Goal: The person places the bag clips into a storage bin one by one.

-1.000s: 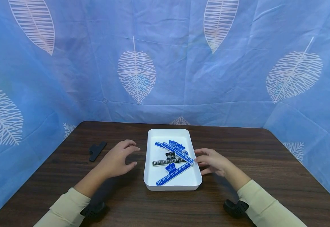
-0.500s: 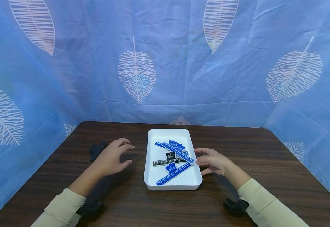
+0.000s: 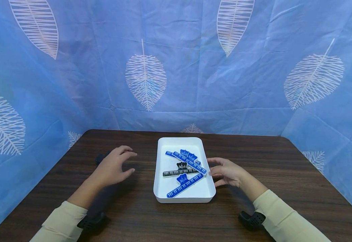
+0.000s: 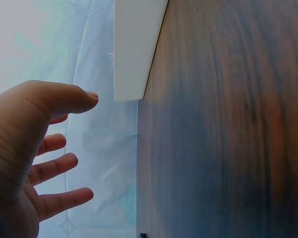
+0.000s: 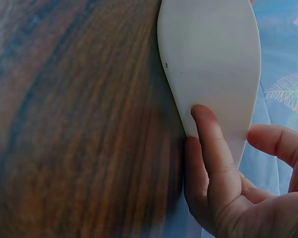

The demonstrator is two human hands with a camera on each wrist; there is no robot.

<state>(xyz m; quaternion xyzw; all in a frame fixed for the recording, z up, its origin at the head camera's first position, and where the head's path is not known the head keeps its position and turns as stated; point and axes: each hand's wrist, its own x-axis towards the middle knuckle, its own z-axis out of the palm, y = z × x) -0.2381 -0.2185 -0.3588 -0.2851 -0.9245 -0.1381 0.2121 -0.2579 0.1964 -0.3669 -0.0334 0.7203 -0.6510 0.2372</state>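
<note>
A white tray (image 3: 183,200) sits on the table holding piano-key-patterned clips. Two blue clips (image 3: 191,163) lie crossed toward its back, a black clip (image 3: 176,173) in the middle, and a third blue clip (image 3: 185,186) slants near the front. My right hand (image 3: 228,173) is at the tray's right side; in the right wrist view its fingers (image 5: 216,148) touch the outer wall and one fingertip meets the rim. Left of the tray, my left hand (image 3: 110,168) hovers with spread, relaxed fingers, holding nothing. It partly covers another black clip (image 3: 99,158) on the table.
The dark wooden table (image 3: 169,222) extends around the tray. Blue cloth (image 3: 182,84) with white leaf prints hangs behind it and along both sides. Each wrist carries a black device (image 3: 91,220) near the cuff.
My left hand has moved left, away from the tray, and now covers most of the black clip on the table. The right hand and tray have stayed in place.
</note>
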